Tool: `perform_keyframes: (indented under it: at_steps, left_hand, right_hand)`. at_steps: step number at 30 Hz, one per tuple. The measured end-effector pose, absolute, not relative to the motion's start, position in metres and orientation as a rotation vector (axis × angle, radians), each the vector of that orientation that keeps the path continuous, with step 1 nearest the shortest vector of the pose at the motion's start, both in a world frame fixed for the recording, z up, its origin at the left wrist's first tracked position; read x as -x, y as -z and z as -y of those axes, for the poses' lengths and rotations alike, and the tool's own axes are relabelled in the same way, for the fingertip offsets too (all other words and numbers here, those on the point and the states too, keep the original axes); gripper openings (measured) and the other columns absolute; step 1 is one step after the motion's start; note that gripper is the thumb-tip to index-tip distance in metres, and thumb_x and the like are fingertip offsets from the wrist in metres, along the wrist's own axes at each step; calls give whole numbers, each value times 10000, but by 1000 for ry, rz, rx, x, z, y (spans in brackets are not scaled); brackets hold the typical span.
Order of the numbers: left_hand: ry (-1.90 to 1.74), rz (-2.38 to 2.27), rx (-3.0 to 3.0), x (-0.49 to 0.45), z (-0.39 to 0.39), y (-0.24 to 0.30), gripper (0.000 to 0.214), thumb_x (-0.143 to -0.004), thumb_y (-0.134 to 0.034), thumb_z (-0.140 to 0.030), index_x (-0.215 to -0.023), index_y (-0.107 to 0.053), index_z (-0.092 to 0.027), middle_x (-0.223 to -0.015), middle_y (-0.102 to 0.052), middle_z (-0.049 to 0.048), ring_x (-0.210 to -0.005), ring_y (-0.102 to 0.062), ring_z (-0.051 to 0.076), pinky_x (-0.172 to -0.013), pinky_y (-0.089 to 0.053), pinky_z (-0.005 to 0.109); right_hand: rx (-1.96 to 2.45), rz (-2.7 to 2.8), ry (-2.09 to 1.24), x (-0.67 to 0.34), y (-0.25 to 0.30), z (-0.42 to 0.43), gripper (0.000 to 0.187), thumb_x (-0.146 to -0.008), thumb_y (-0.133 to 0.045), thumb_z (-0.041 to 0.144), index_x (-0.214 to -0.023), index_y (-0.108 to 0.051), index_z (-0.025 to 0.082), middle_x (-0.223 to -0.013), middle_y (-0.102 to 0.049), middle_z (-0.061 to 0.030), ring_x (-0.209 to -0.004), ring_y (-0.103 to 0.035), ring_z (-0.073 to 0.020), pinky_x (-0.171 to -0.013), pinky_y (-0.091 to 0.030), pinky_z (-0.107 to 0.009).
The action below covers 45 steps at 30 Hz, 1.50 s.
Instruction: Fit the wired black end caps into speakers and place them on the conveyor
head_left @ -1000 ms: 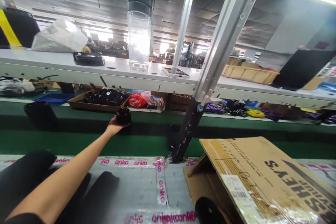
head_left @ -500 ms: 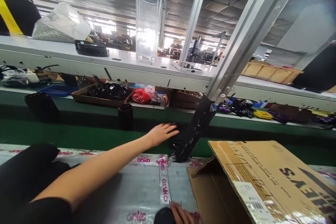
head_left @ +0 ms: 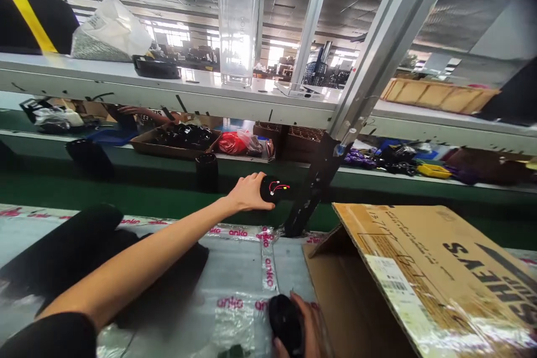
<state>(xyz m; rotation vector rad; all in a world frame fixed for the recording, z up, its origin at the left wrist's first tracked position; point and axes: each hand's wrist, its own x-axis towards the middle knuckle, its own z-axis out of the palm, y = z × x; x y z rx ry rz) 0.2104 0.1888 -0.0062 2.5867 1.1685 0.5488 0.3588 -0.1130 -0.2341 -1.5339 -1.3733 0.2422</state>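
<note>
My left hand (head_left: 248,193) reaches out over the green conveyor belt (head_left: 126,196) and closes round a small black part with red and white wires (head_left: 277,188). A black cylinder (head_left: 207,170) stands upright on the belt just left of that hand, apart from it. At the bottom edge, my right hand (head_left: 305,329) grips a black rounded part (head_left: 286,324) beside the open cardboard box (head_left: 419,274).
A slanted metal post (head_left: 361,84) rises from the bench edge. The white shelf (head_left: 168,98) carries a clear bottle (head_left: 238,17). Trays of black parts (head_left: 176,140) and a red bag (head_left: 230,144) lie beyond the belt. Black fabric (head_left: 75,246) rests on the taped bench.
My left hand let go of the black cylinder on the belt, moved right and took hold of the wired black part. My right hand rose into view with a black part.
</note>
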Motion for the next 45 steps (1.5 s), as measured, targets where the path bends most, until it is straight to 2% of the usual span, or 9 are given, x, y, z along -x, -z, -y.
perform_keyframes:
  at_steps: [6, 12, 15, 20, 24, 28, 33, 41, 45]
  left_hand:
    - [-554, -807, -2379, -121, -82, -12, 1004, -641, -960, -271, -1507, -453, -258, -1440, -686, 74, -1257, -735, 268, -1117, -595, 375]
    - [-771, -809, -1979, -93, 8, 57, 1067, -556, -1064, -522, -1441, -518, -281, -1325, -712, 91, -1182, -751, 343, -1085, -617, 508]
    - [-1031, -971, -1920, -107, 34, 104, 1023, -592, -1056, -545, -1420, -509, -299, -1285, -686, 97, -1152, -751, 358, -1021, -644, 550]
    - [-1170, -1176, -2025, -116, 58, 117, 1246, -668, -1040, -356, -1667, -297, -308, -1557, -515, 209, -1449, -573, 468, -1168, -537, 703]
    - [-799, -926, -2161, -84, 52, 84, 1075, -814, -876, -132, -1708, -320, -349, -1595, -549, 162, -1476, -587, 381, -1231, -535, 602]
    - [-688, -869, -2159, -58, 38, 72, 996, -772, -996, -282, -1618, -480, -377, -1476, -613, 111, -1363, -680, 323, -1165, -607, 495]
    - [-694, -744, -2122, -56, 26, 79, 1028, -792, -991, -398, -1659, -442, -348, -1627, -558, 146, -1515, -577, 364, -1266, -510, 541]
    - [-886, -748, -1743, -78, 50, 100, 730, -972, -796, -408, -1607, -458, -280, -1583, -596, 176, -1428, -649, 359, -1242, -530, 542]
    - [-1119, -817, -1811, -88, 72, 103, 632, -1037, -678, -232, -1597, -392, -286, -1643, -499, 196, -1524, -552, 358, -1236, -523, 604]
  right_hand:
    - [1238, 925, -824, -364, 211, 113, 801, -861, -644, 825, -1419, -752, 260, -1346, -806, -136, -1265, -737, -419, -1075, -592, -543]
    - [1080, 667, -1283, -351, 164, 137, 683, -1046, -440, 674, -1558, -650, 274, -1289, -838, -125, -1243, -769, -419, -1084, -598, -612]
    - [1185, 874, -1134, -343, 156, 139, 656, -1025, -572, 621, -1605, -592, 316, -1587, -674, -92, -1501, -598, -401, -1257, -469, -612]
    - [1352, 1054, -982, -341, 154, 143, 685, -1013, -712, 504, -1653, -502, 380, -1784, -433, -41, -1684, -336, -337, -1377, -247, -614]
    - [1228, 1077, -1186, -338, 146, 144, 636, -1039, -686, 484, -1644, -519, 384, -1753, -485, -48, -1667, -378, -324, -1369, -280, -604]
    - [1211, 1113, -1206, -328, 134, 128, 585, -1032, -705, 498, -1589, -597, 355, -1716, -539, -53, -1631, -447, -319, -1369, -290, -595]
    - [1254, 1135, -1170, -329, 128, 117, 615, -1017, -711, 535, -1592, -586, 355, -1698, -563, -46, -1593, -495, -314, -1326, -393, -527]
    - [1311, 1172, -1136, -329, 120, 136, 621, -1048, -605, 589, -1626, -520, 378, -1667, -571, -35, -1541, -539, -329, -1273, -457, -486]
    - [1310, 1161, -1121, -319, 117, 139, 662, -1037, -654, 564, -1644, -476, 370, -1648, -576, -68, -1546, -535, -330, -1303, -422, -517]
